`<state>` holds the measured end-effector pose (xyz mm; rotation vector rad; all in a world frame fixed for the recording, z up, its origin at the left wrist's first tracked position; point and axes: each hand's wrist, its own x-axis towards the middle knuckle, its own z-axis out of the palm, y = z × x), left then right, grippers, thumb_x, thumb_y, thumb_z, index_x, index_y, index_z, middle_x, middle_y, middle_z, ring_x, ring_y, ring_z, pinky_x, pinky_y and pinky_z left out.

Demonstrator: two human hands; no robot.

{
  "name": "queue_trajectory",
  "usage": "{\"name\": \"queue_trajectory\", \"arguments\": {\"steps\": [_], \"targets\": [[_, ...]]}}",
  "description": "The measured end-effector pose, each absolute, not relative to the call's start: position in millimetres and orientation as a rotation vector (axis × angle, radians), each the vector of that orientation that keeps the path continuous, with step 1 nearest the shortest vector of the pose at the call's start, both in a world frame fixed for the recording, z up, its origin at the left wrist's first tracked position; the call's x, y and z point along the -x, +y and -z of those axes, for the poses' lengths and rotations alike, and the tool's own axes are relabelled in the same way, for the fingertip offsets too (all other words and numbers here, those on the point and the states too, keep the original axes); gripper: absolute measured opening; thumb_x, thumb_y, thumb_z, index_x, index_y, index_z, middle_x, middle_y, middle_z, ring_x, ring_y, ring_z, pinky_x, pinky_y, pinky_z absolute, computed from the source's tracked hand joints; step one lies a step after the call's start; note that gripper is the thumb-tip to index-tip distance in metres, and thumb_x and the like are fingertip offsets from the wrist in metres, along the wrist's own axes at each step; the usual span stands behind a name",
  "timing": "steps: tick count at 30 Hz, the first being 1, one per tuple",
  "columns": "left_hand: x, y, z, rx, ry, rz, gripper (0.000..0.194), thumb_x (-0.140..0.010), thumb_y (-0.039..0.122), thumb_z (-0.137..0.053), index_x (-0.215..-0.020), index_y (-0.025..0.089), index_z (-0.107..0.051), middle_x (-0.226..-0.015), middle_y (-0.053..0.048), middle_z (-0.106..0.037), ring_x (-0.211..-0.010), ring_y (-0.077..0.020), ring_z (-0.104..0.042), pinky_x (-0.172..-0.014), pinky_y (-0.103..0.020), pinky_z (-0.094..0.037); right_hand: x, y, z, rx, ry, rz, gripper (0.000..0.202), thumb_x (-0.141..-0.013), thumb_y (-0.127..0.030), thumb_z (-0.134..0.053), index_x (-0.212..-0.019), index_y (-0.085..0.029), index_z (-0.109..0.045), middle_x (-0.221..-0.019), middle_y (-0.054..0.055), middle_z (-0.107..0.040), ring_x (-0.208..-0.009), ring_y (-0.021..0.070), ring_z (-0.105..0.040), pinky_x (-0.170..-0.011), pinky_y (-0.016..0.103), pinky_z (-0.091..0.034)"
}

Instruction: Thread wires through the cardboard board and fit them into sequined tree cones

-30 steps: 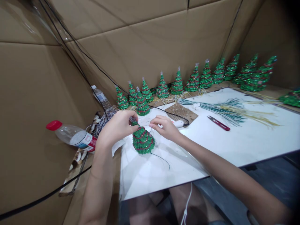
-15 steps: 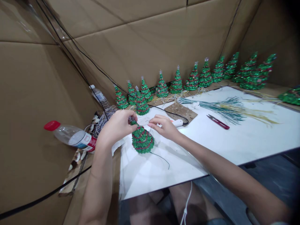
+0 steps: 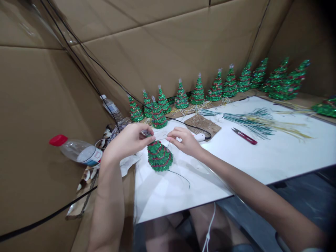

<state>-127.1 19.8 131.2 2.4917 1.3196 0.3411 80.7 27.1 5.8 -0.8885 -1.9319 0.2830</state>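
Observation:
A miniature green tinsel Christmas tree (image 3: 160,158) with red garland stands on the white board in front of me. My left hand (image 3: 133,140) is closed at its tip, thumb and fingers pinched together and hiding the top. Just to the right, my right hand (image 3: 183,141) pinches a thin wire (image 3: 165,135) between thumb and forefinger. The wire spans the small gap between my hands; its far end is hidden at my left fingertips. A dark green wire (image 3: 182,175) trails from the tree's base across the board.
Finished-looking trees (image 3: 198,91) line the back by the cardboard wall. On the white board (image 3: 296,150) lie red snips (image 3: 244,136), a bundle of green and yellow wires (image 3: 246,120), and a white-handled corded tool (image 3: 199,137) by a wooden piece (image 3: 204,126). A red-capped bottle (image 3: 78,150) lies left.
My left thumb has shifted slightly right over the tree's tip, and the left wrist has moved a little left. My right hand has moved only slightly; the tree stays in place.

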Motion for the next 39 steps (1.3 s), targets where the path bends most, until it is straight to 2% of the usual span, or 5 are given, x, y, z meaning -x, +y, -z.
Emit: {"name": "queue_trajectory", "arguments": {"steps": [4,10,39], "targets": [[130.9,19.9,-133.8,-2.486,1.329,-0.318,0.033,-0.090,0.042,-0.049,-0.093,0.017,-0.069,-0.073,-0.002,-0.068,-0.057,-0.0131,-0.057,-0.052,-0.023,-0.040,-80.9,27.2,-7.0,0.888,-1.940,-0.263,0.026,-0.094,-0.036,-0.055,-0.082,-0.017,-0.068,-0.075,0.003,-0.059,-0.073,0.0160,-0.054,-0.069,0.028,-0.040],[127.2,17.3,-136.0,-2.490,1.370,-0.301,0.031,-0.090,0.040,-0.050,-0.092,0.017,-0.069,-0.070,0.000,-0.065,-0.057,-0.0114,-0.052,-0.053,-0.022,-0.037,-81.2,27.0,-7.7,0.877,-1.945,-0.239,0.024,-0.094,-0.034,-0.056,-0.083,-0.016,-0.069,-0.075,0.003,-0.058,-0.072,0.0153,-0.054,-0.070,0.028,-0.040],[127.4,20.1,-134.5,-2.478,1.381,-0.314,0.031,-0.089,0.041,-0.050,-0.091,0.017,-0.070,-0.073,0.000,-0.067,-0.059,-0.0122,-0.053,-0.055,-0.023,-0.038,-81.3,28.4,-3.5,0.865,-1.937,-0.260,0.024,-0.094,-0.034,-0.055,-0.084,-0.017,-0.069,-0.077,0.003,-0.059,-0.073,0.0159,-0.055,-0.070,0.029,-0.040]]}}
